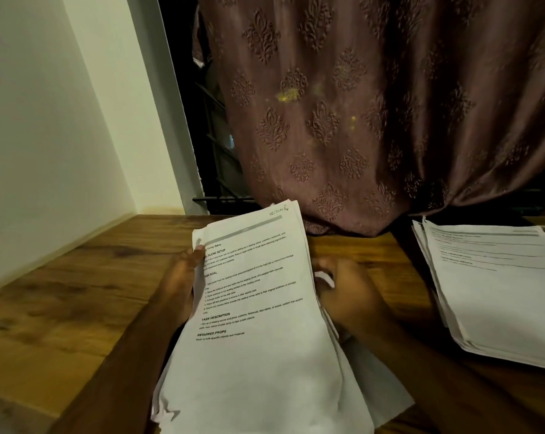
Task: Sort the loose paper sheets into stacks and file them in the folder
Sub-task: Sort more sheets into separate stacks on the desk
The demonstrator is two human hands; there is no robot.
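Observation:
A thick bundle of printed white sheets (252,324) is raised above the wooden table (61,308), its top page showing headings. My left hand (178,283) grips the bundle's left edge, thumb on the top page. My right hand (346,292) holds the right edge, fingers curled round a few sheets near their corners. A second stack of printed sheets (496,289) lies flat on the table at the right. No folder is in view.
A brown patterned curtain (374,104) hangs behind the table and touches its far edge. A white wall (45,136) runs along the left side. A dark window gap with bars (214,145) shows between wall and curtain.

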